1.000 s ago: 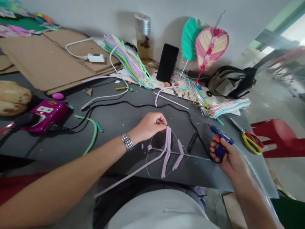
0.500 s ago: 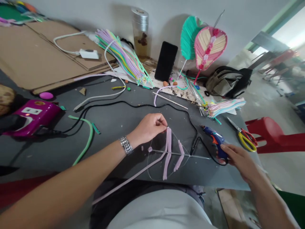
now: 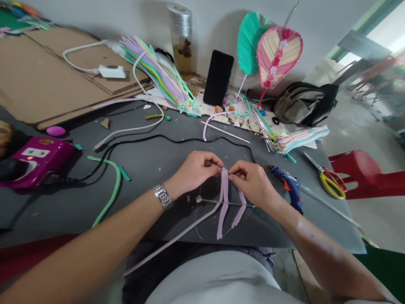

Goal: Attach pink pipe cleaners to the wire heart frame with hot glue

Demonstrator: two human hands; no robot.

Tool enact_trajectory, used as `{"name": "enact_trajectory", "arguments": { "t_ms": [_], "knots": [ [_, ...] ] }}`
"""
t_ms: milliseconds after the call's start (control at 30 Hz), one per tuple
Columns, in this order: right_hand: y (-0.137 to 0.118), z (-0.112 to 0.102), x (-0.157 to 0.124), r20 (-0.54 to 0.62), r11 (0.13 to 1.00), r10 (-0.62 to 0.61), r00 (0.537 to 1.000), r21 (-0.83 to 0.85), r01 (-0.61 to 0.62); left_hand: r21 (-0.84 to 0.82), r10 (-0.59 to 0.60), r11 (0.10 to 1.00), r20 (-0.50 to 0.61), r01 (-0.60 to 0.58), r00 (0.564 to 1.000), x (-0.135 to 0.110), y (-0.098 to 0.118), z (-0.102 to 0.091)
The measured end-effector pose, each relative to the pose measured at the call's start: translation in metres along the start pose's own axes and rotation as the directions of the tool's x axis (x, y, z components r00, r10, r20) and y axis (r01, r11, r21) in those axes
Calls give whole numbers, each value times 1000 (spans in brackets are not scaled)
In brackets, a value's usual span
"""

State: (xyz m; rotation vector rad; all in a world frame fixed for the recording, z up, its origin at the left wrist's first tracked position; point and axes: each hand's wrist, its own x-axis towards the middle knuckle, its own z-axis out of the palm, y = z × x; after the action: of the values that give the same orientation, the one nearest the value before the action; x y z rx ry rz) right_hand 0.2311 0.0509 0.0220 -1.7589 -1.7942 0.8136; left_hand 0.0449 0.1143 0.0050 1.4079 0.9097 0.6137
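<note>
A leaf-shaped wire frame [image 3: 234,204] lies near the table's front edge with lilac pipe cleaners [image 3: 225,190] bent across its middle stem. A long lilac tail [image 3: 177,242] trails towards my lap. My left hand [image 3: 199,169] is closed in a pinch at the upper end of the middle strips. Facing it, my right hand [image 3: 253,181] pinches the frame's upper rim just right of those strips; the exact grip is partly hidden by the fingers. Beyond my right wrist, the blue glue gun [image 3: 292,192] lies on the table, let go.
Scissors [image 3: 330,179] lie at the right. A black cord [image 3: 177,138] crosses the table from a magenta power box [image 3: 41,158]. Behind are a pipe-cleaner bundle [image 3: 155,69], a jar [image 3: 182,40], a phone [image 3: 218,78], a pink fan [image 3: 280,57] and a bag [image 3: 305,103].
My right hand has let go of the glue gun and moved left to the wire frame, opposite my left hand. The left hand keeps its pinch in nearly the same place.
</note>
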Motion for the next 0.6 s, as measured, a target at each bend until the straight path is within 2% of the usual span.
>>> {"name": "enact_trajectory", "arguments": {
  "t_ms": [133, 333, 467, 600],
  "knots": [
    [7, 4, -4, -18, 994, 57, 998, 95, -55, 103, 54, 993, 21, -56, 998, 1, -3, 0],
    [7, 4, -4, -32, 988, 40, 999, 149, -35, 166, 75, 983, 29, -79, 997, 1, 0, 2],
    [7, 4, -5, -29, 992, -2, 1000, 125, 6, 191, 11, 981, 14, -14, 1000, -1, 13, 2],
    [6, 4, -6, -39, 994, -72, 997, 83, 75, 222, -117, 968, -12, 117, 993, 2, 26, 3]
  ]
}}
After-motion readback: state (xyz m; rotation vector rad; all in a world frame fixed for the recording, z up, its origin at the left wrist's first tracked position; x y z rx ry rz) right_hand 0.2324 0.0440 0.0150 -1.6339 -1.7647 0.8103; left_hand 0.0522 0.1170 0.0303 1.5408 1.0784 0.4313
